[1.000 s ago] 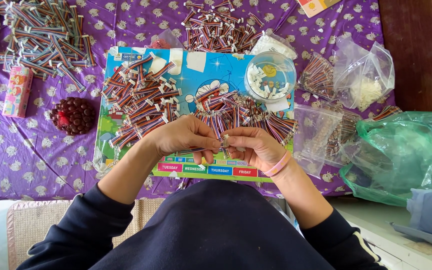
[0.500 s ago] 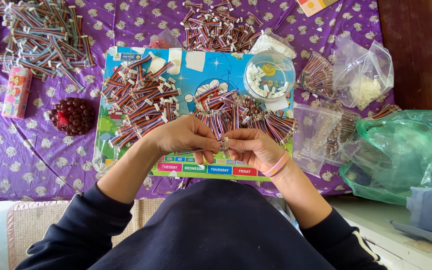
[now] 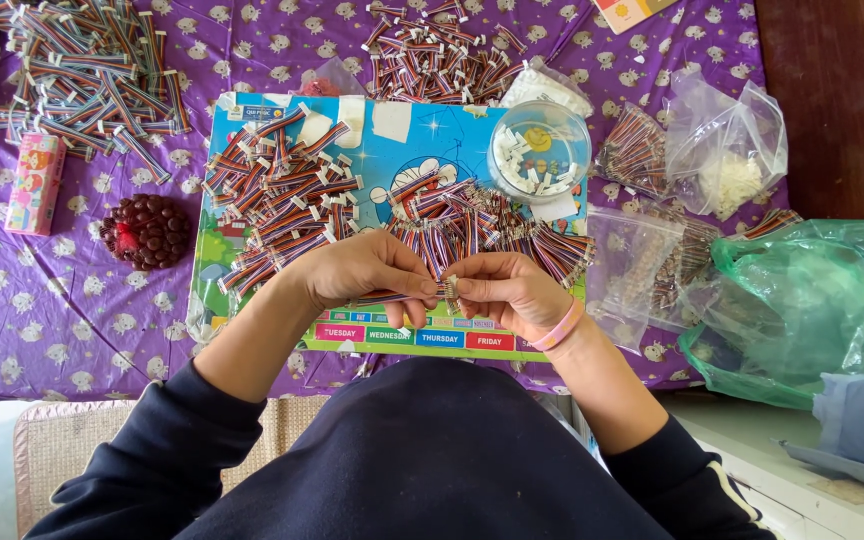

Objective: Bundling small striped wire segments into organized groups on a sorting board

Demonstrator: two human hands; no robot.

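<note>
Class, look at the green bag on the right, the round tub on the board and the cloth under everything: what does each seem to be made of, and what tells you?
Green bag: thin translucent plastic film, crinkled and glossy.
Round tub: clear rigid plastic, probably; small white pieces show through its wall.
Cloth: purple printed fabric, matt, lying in soft wrinkles.

both hands [image 3: 367,275] [image 3: 507,292] sit low on the cartoon board [image 3: 452,140], ribbon cable piles [image 3: 282,200] [image 3: 482,225] crowding just beyond them. clear cup of white connectors [image 3: 539,152] blocks far right of board. bare cloth [image 3: 62,310] left of board below the dark beaded pouch [image 3: 145,230]. right side packed: plastic bags [image 3: 652,260], green bag [image 3: 812,300].
</note>
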